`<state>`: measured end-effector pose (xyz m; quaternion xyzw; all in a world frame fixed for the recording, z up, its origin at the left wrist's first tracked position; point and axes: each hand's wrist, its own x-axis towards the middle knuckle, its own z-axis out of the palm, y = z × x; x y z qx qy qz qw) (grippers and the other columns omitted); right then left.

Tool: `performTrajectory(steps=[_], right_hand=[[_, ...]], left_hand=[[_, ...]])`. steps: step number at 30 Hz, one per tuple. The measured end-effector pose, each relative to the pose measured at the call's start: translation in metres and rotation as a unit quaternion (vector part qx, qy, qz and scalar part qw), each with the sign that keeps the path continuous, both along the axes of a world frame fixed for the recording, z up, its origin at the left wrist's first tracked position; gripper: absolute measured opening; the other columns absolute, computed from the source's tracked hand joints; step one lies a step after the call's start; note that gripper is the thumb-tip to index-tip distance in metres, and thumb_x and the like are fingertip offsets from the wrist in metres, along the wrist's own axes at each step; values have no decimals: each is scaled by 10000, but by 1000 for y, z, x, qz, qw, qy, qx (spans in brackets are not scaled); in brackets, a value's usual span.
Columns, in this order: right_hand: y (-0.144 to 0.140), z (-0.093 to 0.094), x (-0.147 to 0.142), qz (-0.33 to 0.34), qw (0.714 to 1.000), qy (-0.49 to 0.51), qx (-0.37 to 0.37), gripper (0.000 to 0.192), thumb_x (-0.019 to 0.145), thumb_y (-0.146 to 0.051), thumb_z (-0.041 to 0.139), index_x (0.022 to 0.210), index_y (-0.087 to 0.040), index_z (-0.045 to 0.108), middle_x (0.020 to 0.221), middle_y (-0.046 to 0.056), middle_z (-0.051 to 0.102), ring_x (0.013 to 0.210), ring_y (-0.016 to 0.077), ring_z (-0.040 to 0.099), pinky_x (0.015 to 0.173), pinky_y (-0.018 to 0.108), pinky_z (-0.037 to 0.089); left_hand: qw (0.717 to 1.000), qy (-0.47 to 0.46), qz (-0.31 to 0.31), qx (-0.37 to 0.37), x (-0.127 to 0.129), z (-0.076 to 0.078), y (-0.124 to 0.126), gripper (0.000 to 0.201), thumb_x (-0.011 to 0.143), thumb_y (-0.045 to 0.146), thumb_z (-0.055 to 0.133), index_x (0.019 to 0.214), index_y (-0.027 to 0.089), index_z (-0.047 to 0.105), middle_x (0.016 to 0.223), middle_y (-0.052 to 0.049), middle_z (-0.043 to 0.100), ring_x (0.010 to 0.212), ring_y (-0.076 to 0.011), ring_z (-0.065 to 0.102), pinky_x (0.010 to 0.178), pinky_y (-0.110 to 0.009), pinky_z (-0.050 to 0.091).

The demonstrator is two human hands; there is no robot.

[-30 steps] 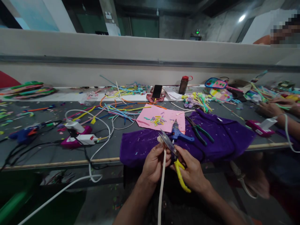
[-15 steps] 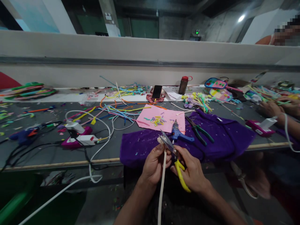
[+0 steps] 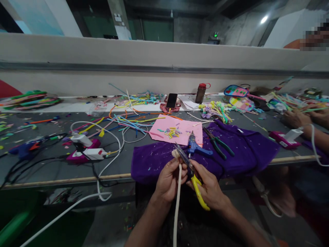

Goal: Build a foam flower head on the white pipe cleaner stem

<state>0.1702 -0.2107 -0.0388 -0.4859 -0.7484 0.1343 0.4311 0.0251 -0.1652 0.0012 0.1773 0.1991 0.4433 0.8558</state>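
Observation:
My left hand (image 3: 167,180) pinches a cream pipe cleaner (image 3: 177,206) near its top, just below a looped, bent end (image 3: 176,153). The long tail hangs down past the bottom of the view. My right hand (image 3: 209,187) is wrapped around yellow-handled scissors (image 3: 199,193). Their metal blades point up and to the left, against or right beside the bent end; exact contact is hard to see. Both hands are close together in front of the table edge. Just beyond the blades, a blue glue gun (image 3: 197,149) lies on a purple cloth (image 3: 151,163).
Green-handled pliers (image 3: 222,147) lie on the cloth. A pink sheet (image 3: 160,128) carries small coloured pieces. Loose pipe cleaners (image 3: 128,121), a power strip (image 3: 88,152) with cables, a phone (image 3: 171,100) and a bottle (image 3: 200,93) stand around. Another person's hands (image 3: 295,118) work at right.
The scissors' blades have shifted very slightly against the bent end of the pipe cleaner, and slightly more of that end shows. Both hands otherwise keep nearly the same place and grip.

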Motion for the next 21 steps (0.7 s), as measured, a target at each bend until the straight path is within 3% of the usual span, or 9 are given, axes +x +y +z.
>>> performTrajectory(steps=[7,14,21], right_hand=[[2,-4,1,0,1000,18,3,568,793,-213,564,1320,-212,353,1120,92,582,1020,206,568,863,306,479],[-4,12,7,-52,994,4,-96,568,749,-297,605,1268,-208,392,1043,58,586,831,171,585,755,288,485],[-5,10,-3,-71,995,-48,-41,567,735,-285,617,1255,-193,409,862,36,545,730,159,530,664,278,452]], left_hand=[[1000,-7,-2,3,0,-2,3,130,696,203,648,757,113,577,627,-10,549,451,-33,423,358,-115,298],[997,46,59,27,-4,-2,6,179,665,234,675,764,112,590,653,-11,573,437,-35,426,358,-135,292],[991,75,105,29,-1,-2,5,187,629,228,703,726,136,572,544,36,533,401,-52,429,339,-151,298]])
